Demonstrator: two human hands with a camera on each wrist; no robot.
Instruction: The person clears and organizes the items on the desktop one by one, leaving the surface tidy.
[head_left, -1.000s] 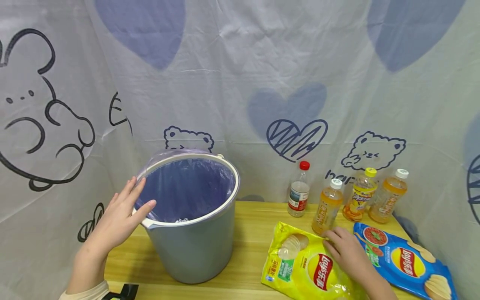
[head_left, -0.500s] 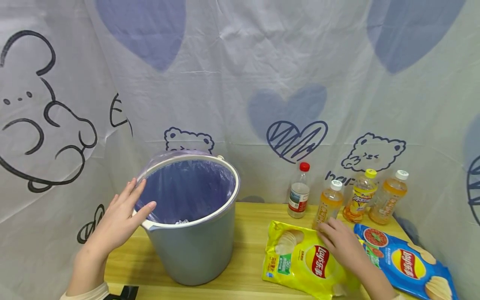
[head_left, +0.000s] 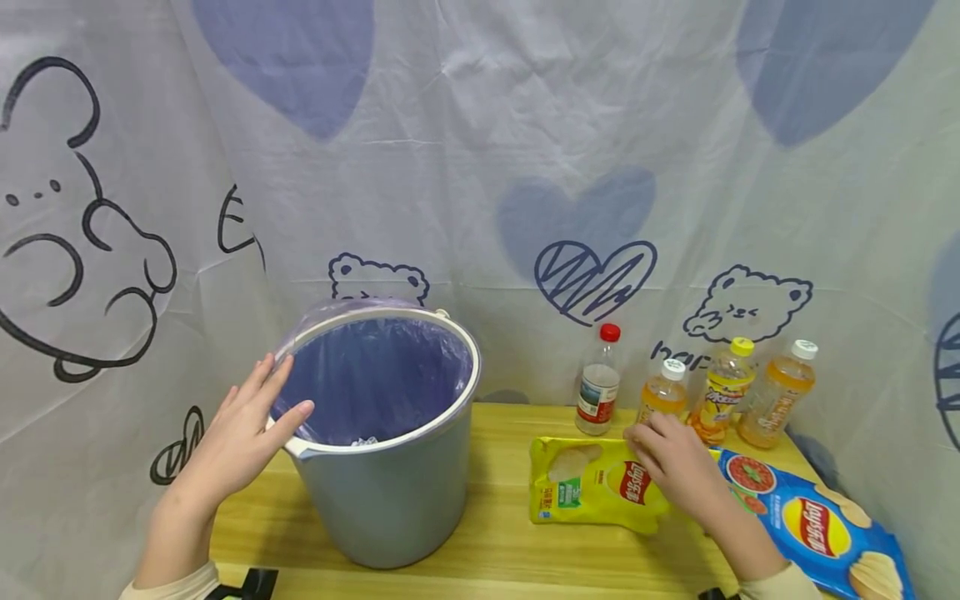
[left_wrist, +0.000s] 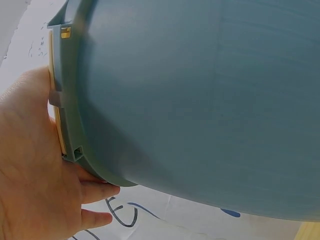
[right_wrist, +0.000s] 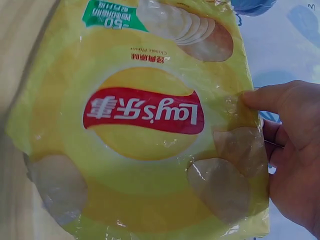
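Note:
My right hand (head_left: 678, 467) pinches the upper edge of a yellow Lay's potato chip bag (head_left: 585, 483), and the bag tips up from the wooden table. In the right wrist view the thumb of the right hand (right_wrist: 295, 135) lies over the side edge of the chip bag (right_wrist: 145, 110), with the other fingers behind it. On the left, my left hand (head_left: 240, 433) rests on the rim of a grey trash can (head_left: 382, 508), fingers extended. Up close, the left wrist view has the left hand (left_wrist: 35, 165) against the trash can (left_wrist: 190, 100) at its rim.
A purple liner (head_left: 375, 375) lines the can. Behind the chip bag stand a red-capped bottle (head_left: 597, 396), two white-capped orange bottles, the nearer bottle (head_left: 663, 392) partly hidden, and a yellow-capped bottle (head_left: 723, 392). A blue chip bag (head_left: 817, 533) lies at right.
The yellow chip bag has lifted and tilted away from the front, its face now foreshortened. My right hand has risen slightly with it; the left hand stays on the rim.

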